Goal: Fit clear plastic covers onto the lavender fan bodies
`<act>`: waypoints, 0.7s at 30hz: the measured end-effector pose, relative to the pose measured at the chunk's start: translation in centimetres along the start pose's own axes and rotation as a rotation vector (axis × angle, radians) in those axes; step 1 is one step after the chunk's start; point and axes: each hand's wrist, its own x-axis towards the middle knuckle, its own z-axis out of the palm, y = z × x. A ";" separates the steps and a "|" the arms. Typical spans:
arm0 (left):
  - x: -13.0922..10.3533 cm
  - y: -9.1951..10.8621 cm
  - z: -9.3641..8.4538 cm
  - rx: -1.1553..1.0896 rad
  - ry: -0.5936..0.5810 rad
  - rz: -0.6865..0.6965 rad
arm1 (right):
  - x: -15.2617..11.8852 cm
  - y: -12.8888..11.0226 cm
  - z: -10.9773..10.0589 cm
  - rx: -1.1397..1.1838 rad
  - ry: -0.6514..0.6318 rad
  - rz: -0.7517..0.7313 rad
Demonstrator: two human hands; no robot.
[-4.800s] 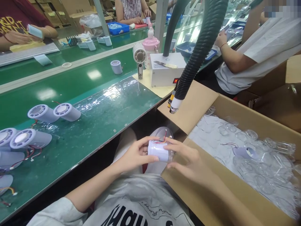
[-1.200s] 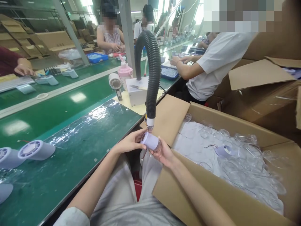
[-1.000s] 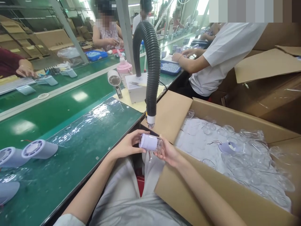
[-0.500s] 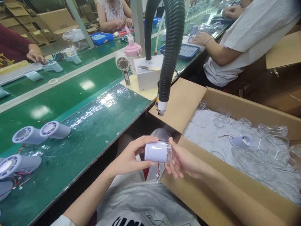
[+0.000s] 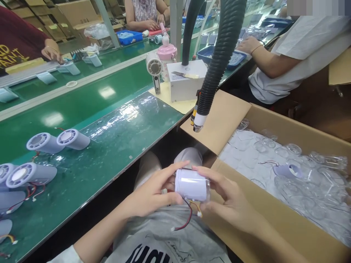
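Observation:
A lavender plastic cylinder [image 5: 190, 184] lies sideways between my hands above my lap. My left hand [image 5: 156, 193] grips its left end, thumb below and fingers over the top. My right hand [image 5: 230, 197] is closed round the right end, where a clear plastic sleeve [image 5: 208, 188] shows over the cylinder. How far the sleeve reaches along it I cannot tell. Red and black wires [image 5: 188, 217] with a white plug hang underneath, next to shorter yellow wires [image 5: 197, 208].
Several lavender cylinders with wires, such as one [image 5: 73, 139], lie on the green bench [image 5: 123, 138]. At right, an open carton [image 5: 274, 204] holds clear plastic parts and another lavender cylinder [image 5: 287, 170]. A black hose [image 5: 216, 62] hangs ahead. Co-workers sit across the line and to the right.
My right hand's fingers have gone from loosely spread under the clear end to wrapped round it. The red and black wires have come into view. The whole view has shifted slightly.

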 end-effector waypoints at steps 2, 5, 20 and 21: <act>0.0 0.0 0.0 0.015 -0.017 0.008 | -0.1 -0.2 0.4 0.239 0.018 0.142; -0.1 0.0 -0.1 0.052 -0.020 -0.041 | -0.1 -0.5 0.8 0.393 0.032 0.205; -0.7 -2.9 0.7 -0.066 -0.013 0.108 | -0.3 -0.6 1.0 0.277 0.018 0.187; -0.7 -2.8 0.6 -0.010 0.001 0.141 | -0.3 -0.8 1.0 0.347 0.023 0.206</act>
